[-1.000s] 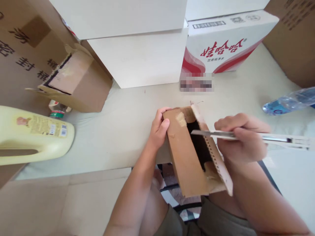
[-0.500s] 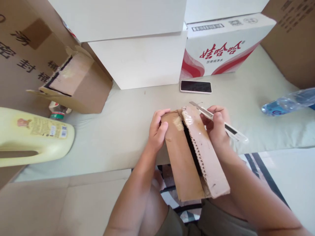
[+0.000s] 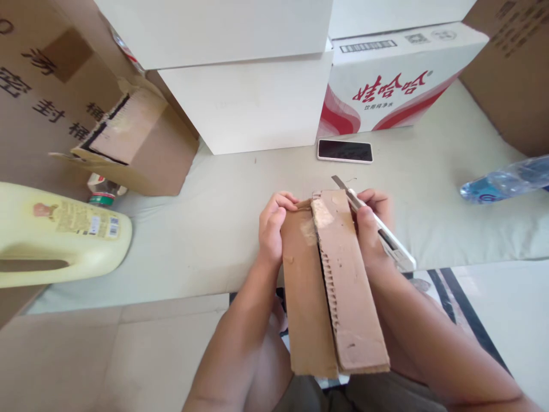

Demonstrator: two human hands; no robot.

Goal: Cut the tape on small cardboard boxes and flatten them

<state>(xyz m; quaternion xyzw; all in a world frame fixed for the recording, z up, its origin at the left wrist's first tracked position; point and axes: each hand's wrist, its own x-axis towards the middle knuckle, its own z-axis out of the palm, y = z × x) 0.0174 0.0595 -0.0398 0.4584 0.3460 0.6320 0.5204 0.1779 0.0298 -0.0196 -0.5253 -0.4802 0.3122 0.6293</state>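
Observation:
A brown cardboard box (image 3: 309,297) is held above my lap, its two top flaps nearly meeting along a narrow dark slit with a ragged corrugated edge. My left hand (image 3: 273,226) grips the box's far left corner, fingers over the edge. On the other side, my right hand (image 3: 372,223) is wrapped around a white utility knife (image 3: 392,243). The knife's metal blade is out and points away, past the box's far right corner. That hand is close against the box's right side; whether it presses on the cardboard I cannot tell.
A phone (image 3: 345,151) lies on the pale cloth (image 3: 214,229) ahead. White cartons (image 3: 253,109) stand behind it. To the left are an opened cardboard box (image 3: 154,149) and a yellow jug (image 3: 86,240). A plastic water bottle (image 3: 501,182) lies at right.
The box has tilted and come nearer to me, and the slit between its flaps has narrowed. My right hand has moved slightly left with the knife, which has turned to a steeper angle.

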